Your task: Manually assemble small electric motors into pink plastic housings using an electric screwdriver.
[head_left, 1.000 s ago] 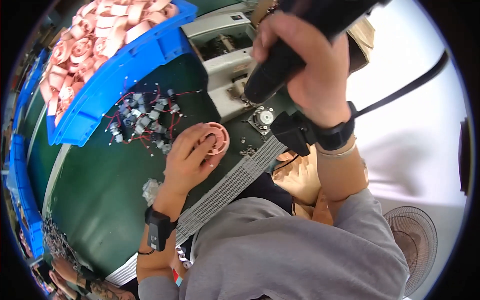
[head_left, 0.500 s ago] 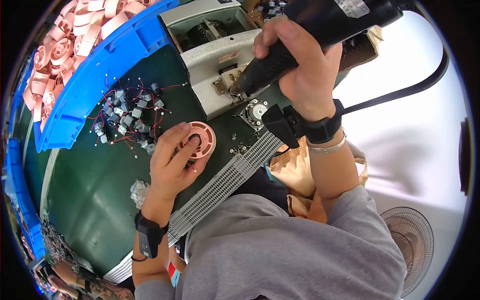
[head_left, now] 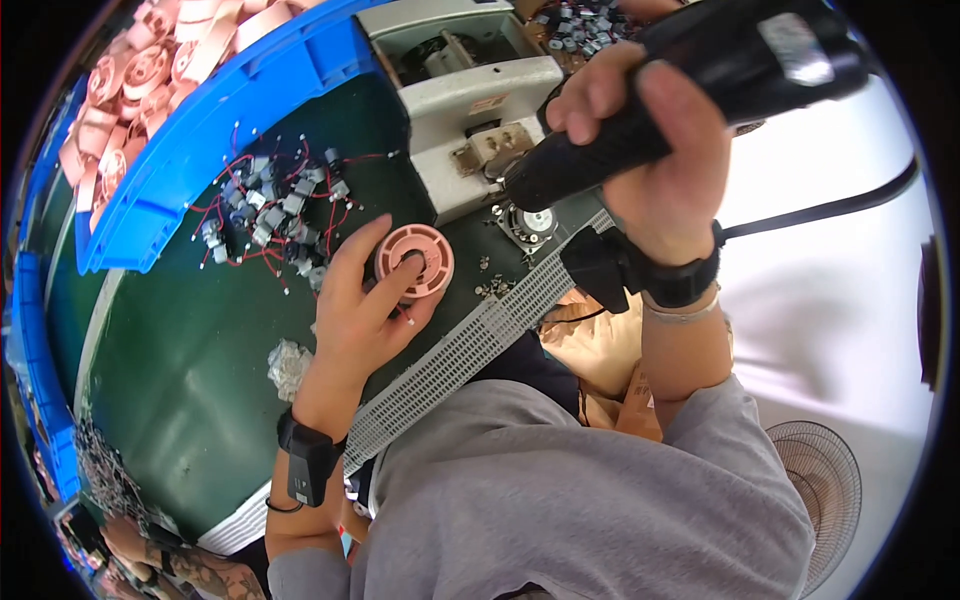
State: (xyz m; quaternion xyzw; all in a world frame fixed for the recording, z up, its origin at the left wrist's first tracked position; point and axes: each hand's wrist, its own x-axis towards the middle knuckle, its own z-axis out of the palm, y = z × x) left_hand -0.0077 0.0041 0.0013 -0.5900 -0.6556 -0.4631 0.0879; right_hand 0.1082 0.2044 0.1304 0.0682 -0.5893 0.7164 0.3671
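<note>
Driver (head_left: 750,70): our right hand (head_left: 668,185) holds it, tip now nearer the speaker (head_left: 538,224).
Wheel (head_left: 438,258): our left hand (head_left: 355,308) still grips it, leaving neither hand free.

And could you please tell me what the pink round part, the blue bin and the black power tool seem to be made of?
The pink round part looks like matte moulded plastic: even colour, clean slots.
The blue bin seems to be smooth plastic, judging by its uniform colour and ribbed wall.
The black power tool appears plastic-cased, with a soft sheen; rubber coating can't be ruled out.
</note>
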